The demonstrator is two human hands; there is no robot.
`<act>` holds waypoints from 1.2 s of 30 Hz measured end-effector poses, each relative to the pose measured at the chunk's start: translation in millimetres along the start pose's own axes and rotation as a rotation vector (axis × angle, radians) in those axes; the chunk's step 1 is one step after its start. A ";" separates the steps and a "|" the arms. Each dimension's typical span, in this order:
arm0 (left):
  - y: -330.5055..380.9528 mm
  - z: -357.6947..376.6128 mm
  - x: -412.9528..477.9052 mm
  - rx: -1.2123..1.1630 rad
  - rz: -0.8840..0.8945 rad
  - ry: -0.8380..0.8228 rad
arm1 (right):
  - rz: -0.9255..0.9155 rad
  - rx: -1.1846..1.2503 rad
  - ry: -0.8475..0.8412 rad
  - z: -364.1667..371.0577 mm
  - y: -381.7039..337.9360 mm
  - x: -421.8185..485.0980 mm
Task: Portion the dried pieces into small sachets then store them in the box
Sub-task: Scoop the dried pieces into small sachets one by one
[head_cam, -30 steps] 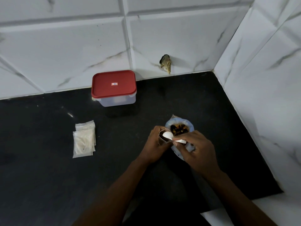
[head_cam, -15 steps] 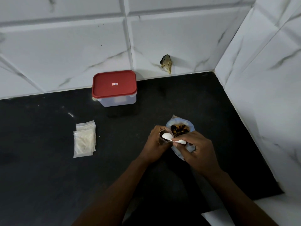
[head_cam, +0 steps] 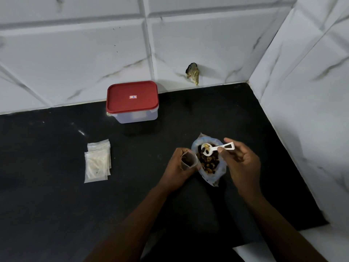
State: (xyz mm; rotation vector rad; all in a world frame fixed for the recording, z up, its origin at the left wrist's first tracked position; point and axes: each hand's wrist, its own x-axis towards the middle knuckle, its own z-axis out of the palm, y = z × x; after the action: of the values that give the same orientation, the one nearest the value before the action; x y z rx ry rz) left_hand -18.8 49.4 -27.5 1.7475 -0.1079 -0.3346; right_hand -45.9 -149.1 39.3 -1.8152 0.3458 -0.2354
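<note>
I am watching the left hand [head_cam: 177, 165] curling around a small clear sachet [head_cam: 188, 160], holding it upright with its mouth open; something brown is showing inside. The sachet is sitting just beside the left edge of an open plastic bag [head_cam: 222, 170] of dried pieces [head_cam: 208, 164], which is resting on the black countertop [head_cam: 56, 205] near the right-hand wall. The right hand [head_cam: 242, 164] is pinching the handle of a white plastic scoop [head_cam: 217, 148] between thumb and curled fingers, with 1 finger sticking out above the handle. The scoop's bowl is hanging over the far part of the bag's mouth, and I am seeing a few pale pieces in it.

The box [head_cam: 136, 117], a clear tub, is standing at the back against the white marble-look tiles [head_cam: 75, 53] with its red lid [head_cam: 132, 97] on, well apart from both hands. A small stack of flat sachets [head_cam: 97, 161] is lying on the countertop to the left, between the box and the near edge. A chipped spot [head_cam: 192, 73] is showing in the tiles behind the bag.
</note>
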 end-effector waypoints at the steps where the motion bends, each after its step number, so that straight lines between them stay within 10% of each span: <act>1: -0.7 -0.5 -1.2 0.001 0.000 -0.002 | 0.017 -0.012 0.015 -1.5 2.2 2.2; 8: -6.0 -5.5 -5.1 0.082 0.004 0.021 | 0.070 -0.114 -0.034 -3.1 13.3 9.0; 18: -8.0 -6.3 -3.2 0.183 -0.044 0.032 | -0.316 -0.674 -0.200 -6.4 31.3 20.7; 36: -8.3 -1.0 -4.0 0.163 -0.030 0.021 | 0.227 -0.253 -0.070 18.6 21.5 20.9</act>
State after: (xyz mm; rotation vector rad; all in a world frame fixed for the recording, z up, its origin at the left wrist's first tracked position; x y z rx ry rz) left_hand -23.3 53.1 -34.8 1.9154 -0.0964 -0.3364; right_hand -22.5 -144.9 13.2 -2.0066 0.5476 0.0324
